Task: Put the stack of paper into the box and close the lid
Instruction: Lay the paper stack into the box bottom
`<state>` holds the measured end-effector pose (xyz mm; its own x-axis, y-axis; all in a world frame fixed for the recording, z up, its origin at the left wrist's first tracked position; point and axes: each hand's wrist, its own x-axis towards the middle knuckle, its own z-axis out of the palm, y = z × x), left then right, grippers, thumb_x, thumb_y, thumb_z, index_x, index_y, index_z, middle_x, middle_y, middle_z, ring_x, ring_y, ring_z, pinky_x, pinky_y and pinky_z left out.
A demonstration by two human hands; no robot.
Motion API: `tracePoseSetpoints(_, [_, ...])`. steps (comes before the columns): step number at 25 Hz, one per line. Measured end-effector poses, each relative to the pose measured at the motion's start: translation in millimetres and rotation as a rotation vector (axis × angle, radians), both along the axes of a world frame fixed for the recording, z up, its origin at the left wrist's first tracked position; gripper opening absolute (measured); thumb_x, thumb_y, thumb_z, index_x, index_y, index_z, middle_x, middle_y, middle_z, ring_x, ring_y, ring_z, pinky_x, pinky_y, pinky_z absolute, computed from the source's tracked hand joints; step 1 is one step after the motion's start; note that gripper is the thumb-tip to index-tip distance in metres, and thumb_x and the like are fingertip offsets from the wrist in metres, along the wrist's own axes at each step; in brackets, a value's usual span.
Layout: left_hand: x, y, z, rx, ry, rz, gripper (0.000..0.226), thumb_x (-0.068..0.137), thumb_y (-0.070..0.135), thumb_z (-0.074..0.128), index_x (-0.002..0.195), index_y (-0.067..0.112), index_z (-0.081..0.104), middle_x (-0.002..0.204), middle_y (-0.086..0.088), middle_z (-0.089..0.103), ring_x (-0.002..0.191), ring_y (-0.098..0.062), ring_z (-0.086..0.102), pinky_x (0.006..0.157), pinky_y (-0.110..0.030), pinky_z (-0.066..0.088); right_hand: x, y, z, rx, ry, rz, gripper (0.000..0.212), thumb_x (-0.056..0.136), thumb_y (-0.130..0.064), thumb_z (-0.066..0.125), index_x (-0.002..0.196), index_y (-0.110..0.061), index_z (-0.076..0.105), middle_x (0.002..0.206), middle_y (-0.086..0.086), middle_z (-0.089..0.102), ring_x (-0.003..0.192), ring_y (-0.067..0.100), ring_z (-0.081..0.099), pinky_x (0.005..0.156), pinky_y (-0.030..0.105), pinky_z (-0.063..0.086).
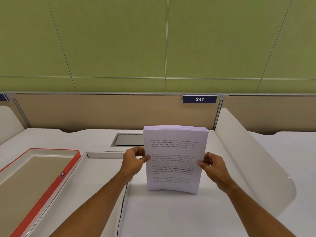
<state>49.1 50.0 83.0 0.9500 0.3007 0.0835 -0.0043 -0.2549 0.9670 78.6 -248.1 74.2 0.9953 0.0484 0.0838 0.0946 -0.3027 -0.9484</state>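
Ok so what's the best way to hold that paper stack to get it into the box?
Grip the stack of paper at the middle of both long side edges, one hand per side, as the left hand and right hand do now. It stands upright on its bottom edge and bows slightly, so likely squeezing both edges keeps the sheets together.

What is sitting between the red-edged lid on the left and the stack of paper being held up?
In the head view, the open white box lies there, right beside the red-edged lid, with the left hand and forearm crossing above it to the stack of paper.
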Motion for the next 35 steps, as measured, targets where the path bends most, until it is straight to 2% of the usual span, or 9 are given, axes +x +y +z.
tracePoseSetpoints(3, [-7.4, 7.3, 12.5, -0.053, -0.014, 0.002, 0.015, 0.077, 0.008, 0.079, 0.087, 0.015, 0.069, 0.093, -0.006, 0.074, 0.089, -0.022, 0.068, 0.079, -0.031, 0.057, -1.4, 1.5, 12.6, 0.019, -0.029, 0.029, 0.01, 0.09, -0.005, 0.065, 0.099, -0.006, 0.069, 0.098, 0.009, 0.075, 0.093, 0.027, 0.071, 0.082, 0.039, 0.06])
tracePoseSetpoints(6, [-16.5, 16.6, 30.5, -0.151, -0.026, -0.016, 0.011, 0.081, 0.004, 0.074, 0.088, 0.011, 0.069, 0.095, -0.011, 0.075, 0.093, -0.028, 0.071, 0.08, -0.037, 0.06, -3.8, 11.1, 30.1, 0.072, -0.038, 0.061, 0.008, 0.091, -0.006, 0.063, 0.095, -0.01, 0.069, 0.092, 0.005, 0.076, 0.085, 0.021, 0.072, 0.065, 0.023, 0.058])
tracePoseSetpoints(9, [-28.7, 31.6, 48.0, -0.214, -0.027, 0.02, 0.009, 0.084, 0.002, 0.07, 0.091, 0.007, 0.068, 0.098, -0.013, 0.075, 0.092, -0.028, 0.073, 0.074, -0.037, 0.062, -4.7, 30.6, 45.8, 0.144, -0.026, 0.098, 0.011, 0.091, -0.003, 0.061, 0.089, -0.01, 0.069, 0.079, -0.002, 0.077, 0.072, 0.016, 0.073, 0.054, 0.021, 0.057])
tracePoseSetpoints(14, [-52.2, 76.3, 58.8, -0.232, -0.017, 0.094, 0.018, 0.083, 0.002, 0.072, 0.1, -0.001, 0.068, 0.094, -0.011, 0.074, 0.082, -0.023, 0.072, 0.059, -0.025, 0.06, -11.7, 78.7, 57.8, 0.207, 0.041, 0.159, 0.014, 0.09, -0.002, 0.061, 0.098, 0.001, 0.072, 0.092, 0.014, 0.075, 0.081, 0.025, 0.073, 0.066, 0.035, 0.062])
tracePoseSetpoints(19, [-63.3, 134.6, 47.6, -0.274, 0.059, 0.136, 0.022, 0.08, 0.004, 0.075, 0.1, -0.004, 0.068, 0.095, -0.013, 0.075, 0.075, -0.02, 0.074, 0.058, -0.023, 0.058, -22.6, 138.7, 51.4, 0.176, 0.134, 0.151, 0.014, 0.089, -0.006, 0.062, 0.091, 0.003, 0.073, 0.083, 0.011, 0.077, 0.062, 0.015, 0.072, 0.048, 0.022, 0.055])
tracePoseSetpoints(24, [-63.8, 201.1, 16.8, -0.284, 0.215, 0.112, 0.023, 0.081, 0.007, 0.076, 0.098, -0.005, 0.067, 0.095, -0.013, 0.078, 0.073, -0.018, 0.076, 0.054, -0.022, 0.057, -29.8, 207.5, 25.3, 0.096, 0.256, 0.068, 0.023, 0.088, -0.008, 0.064, 0.083, 0.015, 0.065, 0.088, 0.018, 0.076, 0.065, 0.02, 0.071, 0.045, 0.021, 0.053])
tracePoseSetpoints(28, [-59.4, 242.0, -4.5, -0.318, 0.318, 0.114, 0.015, 0.079, 0.002, 0.076, 0.087, -0.004, 0.064, 0.072, 0.006, 0.078, 0.072, -0.02, 0.077, 0.052, -0.026, 0.058, -33.3, 258.9, 2.1, 0.038, 0.338, -0.019, 0.035, 0.084, -0.006, 0.064, 0.053, -0.007, 0.048, 0.07, 0.017, 0.066, 0.061, 0.024, 0.07, 0.047, 0.026, 0.053])
tracePoseSetpoints(32, [-54.2, 264.7, -24.9, -0.321, 0.432, 0.152, 0.02, 0.078, -0.004, 0.075, 0.078, 0.008, 0.059, 0.089, -0.018, 0.077, 0.078, -0.029, 0.076, 0.059, -0.034, 0.06, -40.6, 293.8, -19.2, 0.006, 0.439, -0.114, 0.014, 0.079, -0.007, 0.066, 0.067, -0.001, 0.061, 0.075, 0.015, 0.072, 0.064, 0.027, 0.073, 0.049, 0.029, 0.056])
tracePoseSetpoints(35, [-47.5, 274.6, -38.3, -0.263, 0.536, 0.154, 0.017, 0.078, -0.003, 0.075, 0.089, -0.003, 0.063, 0.091, -0.02, 0.076, 0.071, -0.027, 0.075, 0.054, -0.032, 0.06, -44.2, 312.4, -29.2, -0.079, 0.476, -0.146, 0.014, 0.08, -0.011, 0.065, 0.084, 0.003, 0.063, 0.081, 0.017, 0.073, 0.069, 0.03, 0.074, 0.056, 0.037, 0.062])
